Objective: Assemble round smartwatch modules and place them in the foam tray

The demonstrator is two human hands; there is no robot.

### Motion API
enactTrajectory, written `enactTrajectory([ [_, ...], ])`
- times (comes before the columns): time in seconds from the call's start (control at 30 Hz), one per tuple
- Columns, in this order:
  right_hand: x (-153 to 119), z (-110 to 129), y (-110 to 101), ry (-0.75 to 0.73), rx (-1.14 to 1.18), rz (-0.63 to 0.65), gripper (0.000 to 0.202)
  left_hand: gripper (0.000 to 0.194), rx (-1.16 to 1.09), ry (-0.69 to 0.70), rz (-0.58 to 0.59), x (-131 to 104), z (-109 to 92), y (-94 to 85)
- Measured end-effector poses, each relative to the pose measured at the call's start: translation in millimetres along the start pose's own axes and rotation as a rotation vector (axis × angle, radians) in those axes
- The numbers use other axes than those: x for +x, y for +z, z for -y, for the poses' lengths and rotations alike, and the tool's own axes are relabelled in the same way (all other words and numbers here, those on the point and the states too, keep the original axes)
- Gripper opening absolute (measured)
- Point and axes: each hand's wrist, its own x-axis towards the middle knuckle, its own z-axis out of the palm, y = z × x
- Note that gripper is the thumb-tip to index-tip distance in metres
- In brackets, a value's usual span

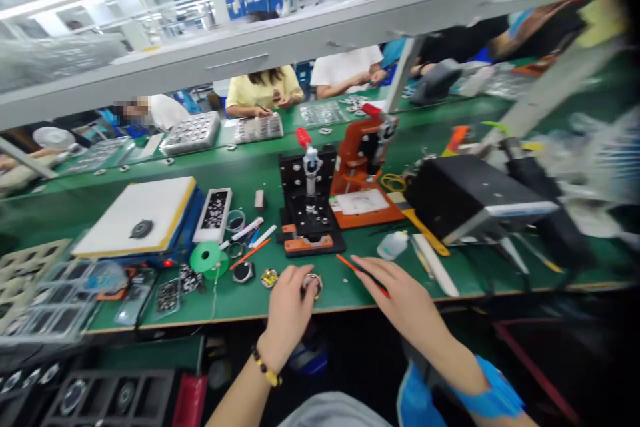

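My left hand (290, 300) is closed, thumb and fingers around a small round metal-rimmed part (313, 282), perhaps a watch piece; the fingers partly hide it. To its left lies a round gold-and-yellow part (269, 277), and farther left a dark round part (243, 271). My right hand (400, 290) hovers low over the green bench, fingers stretched and apart. A thin orange-red stick-like tool (347, 262) runs beneath its thumb and fingers, partly covered; whether they touch it is unclear. Beyond both hands stands a black press (311, 207) with a red-tipped lever.
An orange press (357, 167) stands behind. To the right are a small clear bottle (393, 245), a yellow-handled brush (425, 232) and a black box (475, 197). A green spool (206, 257) and a white-topped pad (140, 213) lie left. Several people sit opposite, under a shelf (300, 47).
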Motion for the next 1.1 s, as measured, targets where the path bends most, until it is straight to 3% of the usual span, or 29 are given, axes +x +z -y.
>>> enactTrajectory([
  [0.13,-11.5,-10.6,15.0,-0.03,-0.011,-0.02,0.041,0.032,0.061,0.048,0.005,-5.1,7.5,-3.0],
  [0.23,-20.6,-19.4,10.0,-0.084,0.0,-0.053,0.033,0.035,0.039,0.045,-0.002,-8.8,8.1,-4.3],
  [0.43,-34.4,-50.7,-37.6,-0.063,-0.185,-0.246,0.028,0.04,-0.085,0.013,-0.03,-7.0,9.4,-3.3],
  [0.57,-23.1,-71.0,-76.4,-0.067,-0.416,-0.304,0.025,0.042,0.125,0.107,-0.034,-8.0,22.5,0.7],
  [0.73,23.3,-92.9,-94.3,-0.164,-0.597,-0.064,0.03,0.038,0.322,0.25,-0.03,-5.6,39.6,5.3],
  [0.9,63.4,-113.4,-71.2,-0.251,-0.575,0.142,0.031,0.039,0.389,0.293,-0.03,-6.2,37.2,2.2],
  [1.1,82.2,-128.0,-59.5,-0.259,-0.519,0.246,0.024,0.039,0.425,0.301,-0.027,-5.6,31.9,0.9],
])
